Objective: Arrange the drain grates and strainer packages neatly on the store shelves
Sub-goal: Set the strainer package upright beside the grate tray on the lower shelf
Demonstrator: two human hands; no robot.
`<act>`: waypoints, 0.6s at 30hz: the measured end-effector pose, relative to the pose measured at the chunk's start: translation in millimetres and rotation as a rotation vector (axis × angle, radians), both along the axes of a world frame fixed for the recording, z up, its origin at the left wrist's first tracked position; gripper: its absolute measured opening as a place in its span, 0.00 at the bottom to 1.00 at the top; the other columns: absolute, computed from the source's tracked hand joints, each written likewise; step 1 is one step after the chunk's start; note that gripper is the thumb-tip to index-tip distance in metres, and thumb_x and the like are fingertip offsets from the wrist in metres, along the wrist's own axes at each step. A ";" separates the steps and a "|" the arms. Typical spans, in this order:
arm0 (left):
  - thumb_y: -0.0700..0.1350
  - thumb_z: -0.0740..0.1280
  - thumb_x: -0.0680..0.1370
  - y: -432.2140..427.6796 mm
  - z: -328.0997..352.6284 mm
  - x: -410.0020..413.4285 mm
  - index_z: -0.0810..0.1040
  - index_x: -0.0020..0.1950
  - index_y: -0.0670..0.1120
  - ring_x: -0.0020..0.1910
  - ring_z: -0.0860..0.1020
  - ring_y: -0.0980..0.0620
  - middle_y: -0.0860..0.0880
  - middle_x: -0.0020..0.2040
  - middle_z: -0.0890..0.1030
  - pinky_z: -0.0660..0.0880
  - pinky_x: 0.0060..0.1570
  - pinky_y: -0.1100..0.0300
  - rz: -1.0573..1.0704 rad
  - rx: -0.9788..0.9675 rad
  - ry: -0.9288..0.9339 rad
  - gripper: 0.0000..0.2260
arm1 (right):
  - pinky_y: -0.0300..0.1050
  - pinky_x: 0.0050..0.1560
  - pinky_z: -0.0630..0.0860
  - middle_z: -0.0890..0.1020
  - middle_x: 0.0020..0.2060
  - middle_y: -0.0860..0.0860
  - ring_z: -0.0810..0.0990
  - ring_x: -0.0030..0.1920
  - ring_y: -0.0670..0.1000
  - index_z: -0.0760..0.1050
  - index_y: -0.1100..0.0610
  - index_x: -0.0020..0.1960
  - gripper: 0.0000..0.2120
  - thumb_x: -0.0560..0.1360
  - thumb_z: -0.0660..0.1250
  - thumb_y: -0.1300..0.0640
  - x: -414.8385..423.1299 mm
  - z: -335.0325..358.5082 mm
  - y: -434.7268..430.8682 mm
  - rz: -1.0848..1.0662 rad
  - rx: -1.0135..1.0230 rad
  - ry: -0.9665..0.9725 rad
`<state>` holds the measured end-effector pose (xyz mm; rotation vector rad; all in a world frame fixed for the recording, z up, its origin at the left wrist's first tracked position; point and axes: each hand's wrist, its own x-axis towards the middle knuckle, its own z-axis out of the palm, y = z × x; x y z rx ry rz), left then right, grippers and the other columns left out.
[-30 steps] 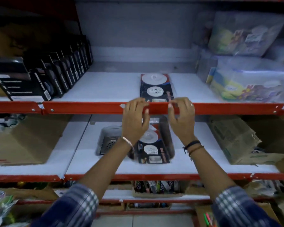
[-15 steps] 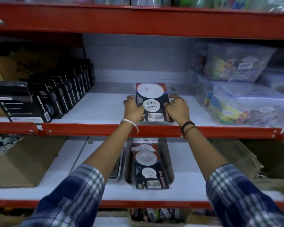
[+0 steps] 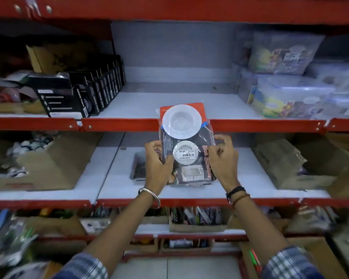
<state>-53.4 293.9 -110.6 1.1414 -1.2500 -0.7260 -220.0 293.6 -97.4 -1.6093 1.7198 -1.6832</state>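
A strainer package (image 3: 186, 141) in clear plastic, with two white round strainers on a black and red card, hangs upright in front of the red rail of the upper shelf (image 3: 141, 105). My left hand (image 3: 157, 164) grips its lower left edge. My right hand (image 3: 224, 158) pinches its right edge. A grey drain grate (image 3: 138, 168) lies on the lower shelf (image 3: 109, 178), partly hidden behind my left hand. The package covers whatever lies right behind it on that lower shelf.
A row of black boxes (image 3: 85, 93) stands on the upper shelf's left side, and clear plastic packs (image 3: 290, 97) fill its right side. Cardboard boxes sit at the lower shelf's left (image 3: 48, 168) and right (image 3: 280, 164). More goods fill the shelves below.
Both hands went from the red rail to the package lying on the upper shelf, took hold of it, and pulled it off the shelf towards me and down.
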 end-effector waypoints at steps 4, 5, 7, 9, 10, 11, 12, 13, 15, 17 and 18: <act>0.36 0.65 0.70 35.8 -43.2 6.6 0.63 0.53 0.55 0.51 0.77 0.45 0.44 0.53 0.75 0.78 0.49 0.50 -0.044 0.059 -0.052 0.19 | 0.30 0.26 0.64 0.67 0.23 0.46 0.67 0.23 0.43 0.71 0.58 0.55 0.13 0.71 0.61 0.67 3.5 -41.6 40.9 0.014 0.059 0.019; 0.37 0.65 0.70 42.4 -53.8 6.7 0.62 0.52 0.56 0.50 0.77 0.44 0.43 0.53 0.75 0.78 0.49 0.49 -0.052 0.090 -0.075 0.20 | 0.31 0.25 0.63 0.67 0.23 0.46 0.66 0.23 0.43 0.71 0.59 0.55 0.14 0.72 0.60 0.68 2.8 -52.5 47.2 0.009 0.086 0.032; 0.36 0.66 0.71 50.7 -73.7 4.9 0.62 0.52 0.55 0.48 0.77 0.44 0.43 0.53 0.75 0.78 0.46 0.49 -0.045 0.146 -0.129 0.19 | 0.31 0.24 0.64 0.68 0.23 0.48 0.65 0.24 0.45 0.70 0.59 0.55 0.13 0.72 0.60 0.69 0.7 -72.3 54.9 0.001 0.151 0.044; 0.36 0.67 0.72 49.6 -90.3 1.4 0.65 0.53 0.52 0.44 0.76 0.42 0.42 0.51 0.75 0.78 0.42 0.48 -0.049 0.194 -0.153 0.18 | 0.32 0.25 0.63 0.72 0.24 0.53 0.67 0.25 0.49 0.70 0.60 0.54 0.12 0.73 0.60 0.68 -3.5 -91.2 53.2 -0.006 0.216 0.044; 0.35 0.66 0.72 44.8 -97.2 -0.5 0.67 0.53 0.51 0.43 0.76 0.42 0.43 0.51 0.74 0.78 0.43 0.49 -0.051 0.214 -0.170 0.16 | 0.36 0.26 0.65 0.74 0.26 0.57 0.69 0.26 0.50 0.70 0.60 0.54 0.11 0.73 0.60 0.68 -6.0 -99.3 49.2 -0.006 0.252 0.043; 0.34 0.66 0.72 38.3 -102.9 -3.3 0.69 0.52 0.48 0.44 0.75 0.44 0.44 0.52 0.73 0.77 0.45 0.51 -0.051 0.235 -0.201 0.14 | 0.41 0.27 0.66 0.76 0.28 0.59 0.70 0.26 0.51 0.70 0.60 0.54 0.11 0.73 0.60 0.67 -9.7 -107.7 43.1 -0.003 0.291 0.044; 0.33 0.66 0.73 30.7 -107.7 -6.5 0.72 0.52 0.46 0.44 0.75 0.47 0.46 0.52 0.72 0.76 0.47 0.54 -0.050 0.259 -0.243 0.11 | 0.43 0.28 0.66 0.77 0.28 0.59 0.70 0.26 0.52 0.69 0.60 0.54 0.10 0.73 0.60 0.67 -13.8 -115.0 35.7 0.006 0.333 0.050; 0.34 0.65 0.74 22.4 -110.2 -9.2 0.74 0.51 0.44 0.42 0.75 0.51 0.46 0.53 0.71 0.74 0.48 0.58 -0.051 0.283 -0.286 0.09 | 0.44 0.28 0.67 0.76 0.28 0.58 0.70 0.26 0.52 0.69 0.60 0.54 0.11 0.73 0.59 0.67 -17.7 -121.0 27.6 0.015 0.371 0.057; 0.35 0.64 0.75 0.9 -114.7 -15.5 0.77 0.52 0.41 0.37 0.75 0.53 0.43 0.55 0.73 0.73 0.47 0.61 -0.059 0.318 -0.356 0.07 | 0.41 0.28 0.69 0.76 0.31 0.55 0.71 0.27 0.51 0.71 0.61 0.54 0.12 0.73 0.59 0.69 -27.1 -129.5 7.4 0.039 0.442 0.066; 0.36 0.64 0.76 -24.4 -121.8 -21.8 0.78 0.54 0.39 0.43 0.78 0.46 0.39 0.56 0.75 0.76 0.52 0.55 -0.073 0.337 -0.428 0.08 | 0.31 0.31 0.71 0.79 0.42 0.58 0.76 0.34 0.53 0.73 0.63 0.55 0.12 0.73 0.58 0.71 -35.9 -135.5 -16.0 0.048 0.485 0.070; 0.36 0.64 0.76 -37.3 -125.5 -25.9 0.78 0.55 0.38 0.49 0.78 0.42 0.37 0.56 0.75 0.76 0.54 0.52 -0.089 0.355 -0.452 0.09 | 0.32 0.37 0.73 0.79 0.48 0.60 0.78 0.41 0.56 0.74 0.64 0.55 0.13 0.74 0.58 0.71 -40.1 -138.5 -28.9 0.048 0.494 0.087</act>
